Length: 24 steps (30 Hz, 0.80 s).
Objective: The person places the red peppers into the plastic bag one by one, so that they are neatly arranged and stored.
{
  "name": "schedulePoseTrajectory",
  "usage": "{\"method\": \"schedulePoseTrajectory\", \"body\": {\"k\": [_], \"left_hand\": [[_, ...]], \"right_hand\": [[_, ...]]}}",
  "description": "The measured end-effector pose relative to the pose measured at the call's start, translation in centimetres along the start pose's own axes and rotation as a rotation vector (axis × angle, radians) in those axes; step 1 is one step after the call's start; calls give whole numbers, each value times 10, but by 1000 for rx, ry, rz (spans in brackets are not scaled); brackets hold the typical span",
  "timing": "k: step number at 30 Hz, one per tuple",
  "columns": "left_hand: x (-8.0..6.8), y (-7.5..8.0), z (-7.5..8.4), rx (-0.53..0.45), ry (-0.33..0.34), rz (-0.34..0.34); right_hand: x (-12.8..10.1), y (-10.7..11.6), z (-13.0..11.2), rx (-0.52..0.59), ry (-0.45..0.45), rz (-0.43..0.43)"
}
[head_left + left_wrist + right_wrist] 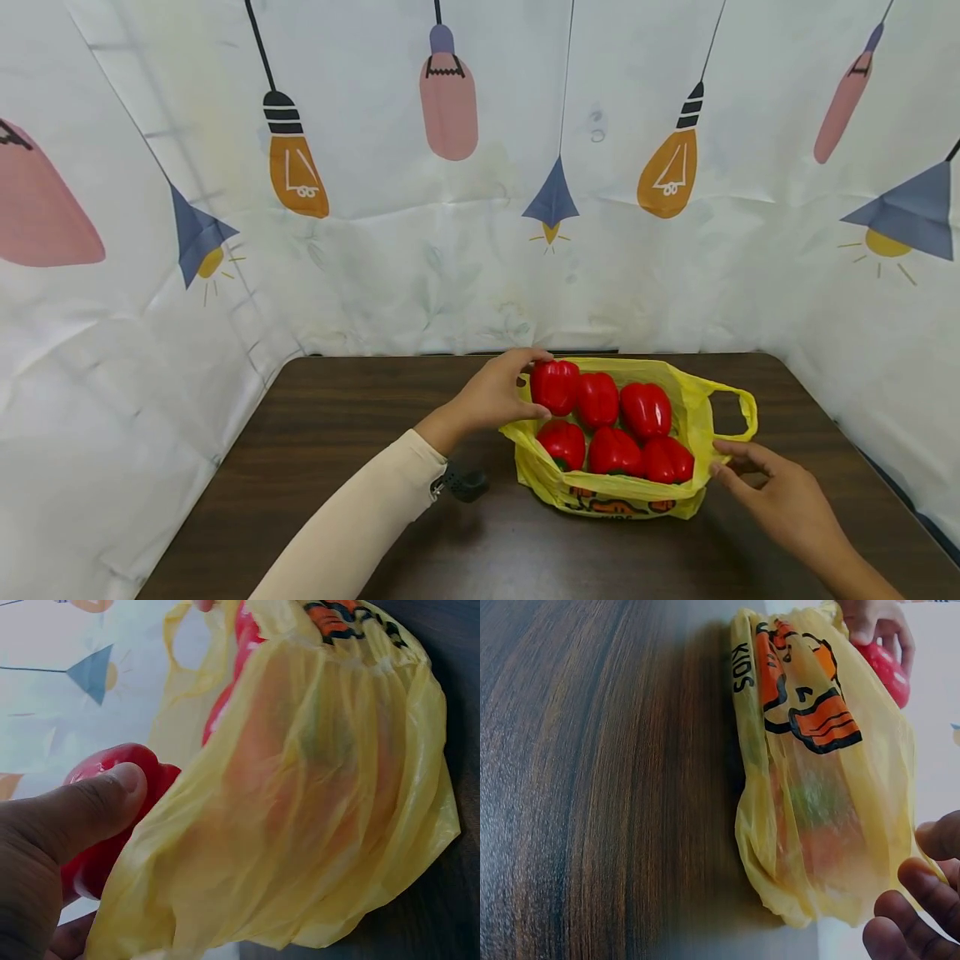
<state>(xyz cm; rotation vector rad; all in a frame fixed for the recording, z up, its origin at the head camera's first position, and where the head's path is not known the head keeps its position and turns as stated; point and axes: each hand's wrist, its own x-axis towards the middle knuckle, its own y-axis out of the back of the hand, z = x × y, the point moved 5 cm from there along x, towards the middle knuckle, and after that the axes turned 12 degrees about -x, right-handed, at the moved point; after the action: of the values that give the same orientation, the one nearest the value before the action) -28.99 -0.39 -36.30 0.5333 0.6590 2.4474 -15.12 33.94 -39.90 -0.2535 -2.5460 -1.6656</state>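
Yellow plastic bag (678,417) sits on the dark wood table (315,433), mouth spread open, six red bell peppers visible inside in two rows of three.

Left hand (498,392) is at the bag's far-left corner, fingers and thumb curled round the back-left pepper (555,386) — the left wrist view shows the thumb (90,802) pressed flat on its red skin, with the bag wall just beside it. That pepper sits at the bag's rim; can't tell whether it is resting or lifted.

Right hand (780,496) is at the bag's near-right corner, just below the right handle loop (738,412). Fingers are loosely extended, tips at or just off the plastic — cannot tell from either view whether they actually pinch it. Nothing clearly held.

Bag's front face carries an orange cartoon print and the word "KIDS" (742,667); green and red shapes show through the film.

Progress, as a judgement: five peppers are settled in the bag, the sixth is in the left hand's grip at the edge. No peppers lie loose on the table. Handles are not gathered, bag is not lifted.

Backdrop: white sheet with lamp prints (450,100).
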Motion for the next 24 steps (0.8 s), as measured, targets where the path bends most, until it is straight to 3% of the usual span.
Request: {"method": "schedulePoseTrajectory", "body": {"k": [5, 17, 24], "left_hand": [[4, -8, -1, 50, 18, -27], [13, -14, -7, 155, 26, -15], [13, -16, -10, 138, 55, -26]], "right_hand": [[-1, 0, -3, 12, 11, -7], [0, 0, -2, 5, 22, -11], [1, 0, -1, -1, 24, 10]]}}
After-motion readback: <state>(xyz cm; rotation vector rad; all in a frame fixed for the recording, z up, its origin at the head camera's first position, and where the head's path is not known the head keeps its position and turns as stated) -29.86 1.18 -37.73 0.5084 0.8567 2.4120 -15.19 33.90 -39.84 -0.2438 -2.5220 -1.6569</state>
